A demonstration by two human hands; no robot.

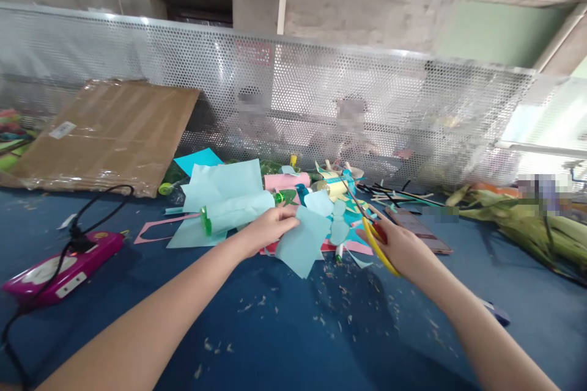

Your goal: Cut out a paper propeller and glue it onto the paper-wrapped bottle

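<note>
My left hand (271,229) pinches a light blue sheet of paper (302,241) by its upper left edge, above the table. My right hand (398,243) grips a pair of scissors (376,247) with yellow and red handles, and the blades point up and to the left, apart from the sheet. Behind my left hand lies a green plastic bottle (205,221) wrapped in light blue paper (241,212). Cut light blue paper pieces (339,230) lie between the hands. A pink paper roll (287,181) rests farther back.
A magenta power strip (64,269) with a black cable sits at left. Brown cardboard (105,134) leans on the perforated metal screen (302,98). A phone (419,230) lies beyond my right hand, with corn husks (523,229) at far right. Paper scraps dot the blue table (275,342).
</note>
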